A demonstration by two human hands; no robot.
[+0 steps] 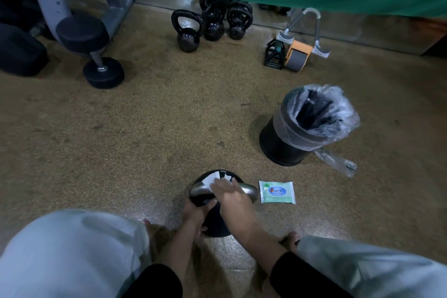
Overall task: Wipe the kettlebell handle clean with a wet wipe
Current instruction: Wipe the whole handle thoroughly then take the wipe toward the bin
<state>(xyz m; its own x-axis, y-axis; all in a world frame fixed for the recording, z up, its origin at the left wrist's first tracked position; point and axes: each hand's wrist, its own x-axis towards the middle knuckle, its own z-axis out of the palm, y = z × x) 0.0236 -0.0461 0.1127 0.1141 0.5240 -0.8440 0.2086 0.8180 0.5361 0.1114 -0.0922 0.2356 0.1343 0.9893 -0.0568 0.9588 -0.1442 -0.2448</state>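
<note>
A black kettlebell (215,225) with a grey metal handle (249,190) stands on the floor between my knees. My right hand (233,201) lies over the middle of the handle and presses a white wet wipe (210,181) onto it; the wipe sticks out past my fingers on the far left side. My left hand (196,213) grips the kettlebell's body on its left side, just under the handle. A pale green pack of wet wipes (277,192) lies flat on the floor right of the handle.
A black bin (278,143) with a clear plastic liner stands at the right. Several black kettlebells (212,22) sit by the green curtain at the back. A dumbbell (96,55) and a machine frame are far left, an ab roller (296,54) far right.
</note>
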